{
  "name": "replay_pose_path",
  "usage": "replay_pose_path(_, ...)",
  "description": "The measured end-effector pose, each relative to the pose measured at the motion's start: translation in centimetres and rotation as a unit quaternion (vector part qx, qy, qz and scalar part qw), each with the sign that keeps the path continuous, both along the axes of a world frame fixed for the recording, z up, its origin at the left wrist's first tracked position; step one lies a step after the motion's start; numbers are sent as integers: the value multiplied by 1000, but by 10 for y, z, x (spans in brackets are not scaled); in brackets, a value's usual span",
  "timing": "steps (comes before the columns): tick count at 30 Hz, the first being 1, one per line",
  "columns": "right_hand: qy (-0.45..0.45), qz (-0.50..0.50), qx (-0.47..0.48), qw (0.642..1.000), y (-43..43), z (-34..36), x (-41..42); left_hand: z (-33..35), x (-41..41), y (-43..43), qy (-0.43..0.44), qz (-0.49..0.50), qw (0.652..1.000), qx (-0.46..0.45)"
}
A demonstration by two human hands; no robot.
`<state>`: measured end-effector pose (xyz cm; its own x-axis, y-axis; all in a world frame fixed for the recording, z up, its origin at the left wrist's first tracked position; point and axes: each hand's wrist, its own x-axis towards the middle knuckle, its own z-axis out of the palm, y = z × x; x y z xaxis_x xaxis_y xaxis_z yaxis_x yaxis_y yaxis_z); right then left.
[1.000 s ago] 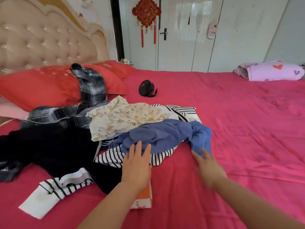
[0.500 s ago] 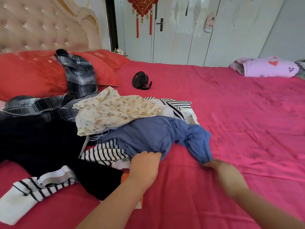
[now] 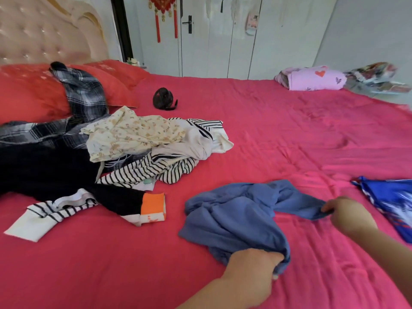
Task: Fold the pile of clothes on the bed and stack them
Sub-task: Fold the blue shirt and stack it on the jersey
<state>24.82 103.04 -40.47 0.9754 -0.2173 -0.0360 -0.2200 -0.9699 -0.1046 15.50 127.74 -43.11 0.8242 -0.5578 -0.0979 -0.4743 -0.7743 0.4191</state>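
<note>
- Two hands: left hand (image 3: 252, 275), right hand (image 3: 350, 215)
- One blue garment (image 3: 234, 215)
- One plaid shirt (image 3: 84, 97)
- One floral garment (image 3: 131, 134)
- Two pillows (image 3: 29, 92) (image 3: 118, 72)
- One fan (image 3: 163, 101)
- One pink bundle (image 3: 312, 80)

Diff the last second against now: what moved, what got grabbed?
Both hands went from open and reaching to gripping the blue garment: the left hand holds one bunched end, the right hand pinches the other. They pulled it off the pile, toward the person and to the right, onto the sheet. The rest of the pile, the pillows and the black object look unmoved.
</note>
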Motion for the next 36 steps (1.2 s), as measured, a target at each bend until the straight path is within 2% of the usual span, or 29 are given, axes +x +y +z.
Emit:
replay_pose_path(1,24,8,-23,999,0,0,-7,3,-4,0,18,-15,1000,-8)
replay_pose_path(3,2,67,-3,998,16,-3,-16,8,-6,8,6,12,998,-53)
replay_pose_path(6,-50,134,155,978,62,-11,-34,11,14,33,-47,139,980,-134)
replay_pose_path(8,12,158,216,963,91,-19,-45,13,32,55,-79,200,968,-133)
replay_pose_path(10,81,207,192,956,105,-27,-50,12,46,75,-79,232,965,-95)
replay_pose_path(12,98,230,210,945,107,-23,-53,9,54,92,-66,257,962,-63)
replay_pose_path(15,187,218,356,890,96,-5,-59,7,64,107,-47,296,952,-56)
replay_pose_path(16,225,224,377,870,89,0,-63,5,66,108,-35,311,948,-56)
replay_pose_path(18,298,246,347,855,74,7,-70,1,69,106,-6,335,941,-58)
replay_pose_path(20,323,240,311,861,65,10,-73,-5,70,99,47,332,940,-63)
replay_pose_path(21,292,232,305,876,62,9,-71,-10,70,94,83,322,941,-61)
replay_pose_path(23,170,193,303,918,61,4,-61,-17,69,84,126,291,948,-33)
replay_pose_path(25,72,150,294,941,67,-2,-51,-18,67,75,103,268,958,-9)
replay_pose_path(28,14,162,190,968,81,-10,-35,-4,67,72,51,277,957,-68)
replay_pose_path(32,-3,245,128,961,99,-19,-8,35,71,81,-4,273,945,-180)
replay_pose_path(34,36,237,120,963,107,-25,4,56,72,86,-38,271,936,-220)
replay_pose_path(36,75,216,67,971,111,-31,15,75,75,90,-71,270,925,-257)
